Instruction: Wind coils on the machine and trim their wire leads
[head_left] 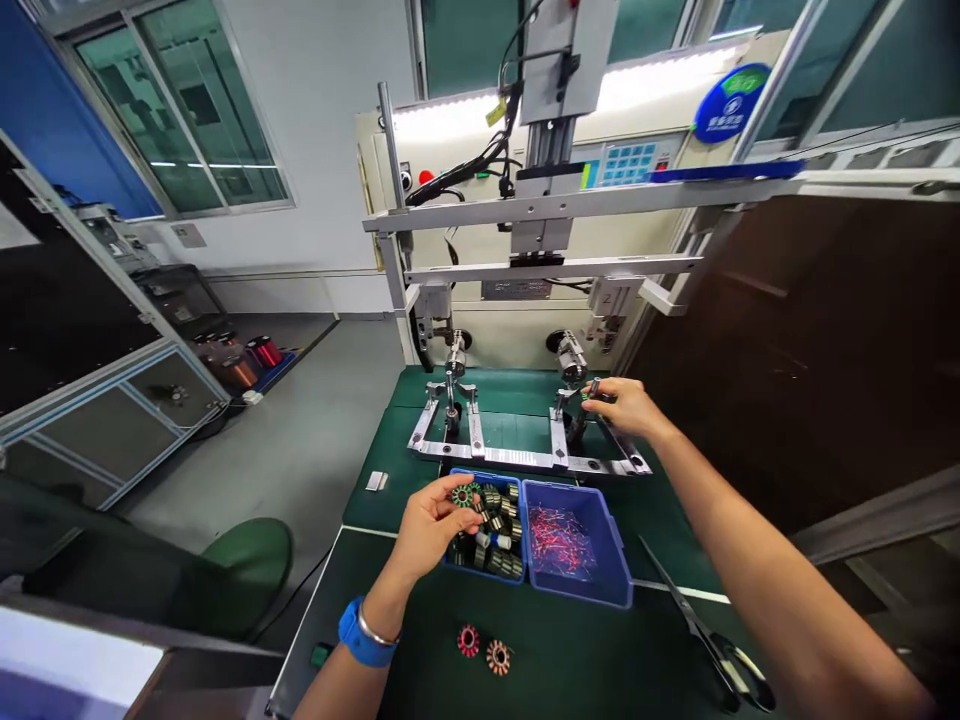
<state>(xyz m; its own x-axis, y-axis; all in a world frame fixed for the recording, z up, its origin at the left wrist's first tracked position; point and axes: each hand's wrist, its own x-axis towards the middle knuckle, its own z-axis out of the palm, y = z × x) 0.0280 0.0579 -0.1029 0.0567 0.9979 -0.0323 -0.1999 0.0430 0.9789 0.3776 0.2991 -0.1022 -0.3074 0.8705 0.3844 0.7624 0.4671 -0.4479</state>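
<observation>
My left hand [433,525] pinches a green-ended stator core [463,496] between thumb and fingers, above the left blue bin [487,577]. Under it, that bin holds many bare stator cores [509,563] and a few white-and-blue pieces. At the right-hand station of the winding machine, my right hand [624,404] is closed on a small metal-and-green piece [595,388] that looks like another stator core. The fingers partly cover it, and I cannot tell whether it sits on the fixture. Two wound stators, one red [469,641] and one copper-coloured [498,657], lie on the green mat.
A second blue bin [616,560] with red and pink wire scraps adjoins the first. Black scissors [709,640] lie at right. The metal frame [517,458] of the fixture spans the bench behind the bins. A green stool [247,565] stands at left.
</observation>
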